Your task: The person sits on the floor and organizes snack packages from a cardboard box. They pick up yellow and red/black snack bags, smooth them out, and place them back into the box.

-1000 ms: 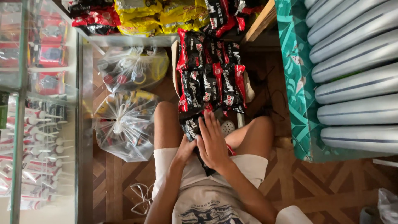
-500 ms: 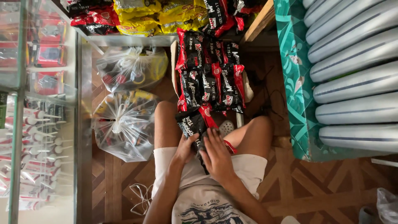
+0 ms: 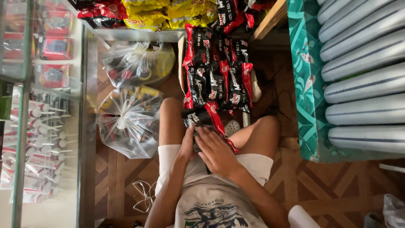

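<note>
Person sat on wood floor [image 3: 337,185], knees apart. Left hand [image 3: 188,143] and right hand [image 3: 217,152] both lay on black-and-red snack packets [image 3: 202,118] in lap; right fingers spread flat over them, left fingers curled round the edge, holding. Approx. a dozen more packets in the strip [image 3: 217,71] hanging ahead, exact no. unclear. 2 clear plastic bags [image 3: 126,120], knotted, left of the leg: near one held dark and red items, far one [image 3: 137,63] red and yellow items. Shelf [image 3: 135,34] above carried yellow and red packs. Glass cabinet [image 3: 38,105] on far left held small boxes and white-handled items.
</note>
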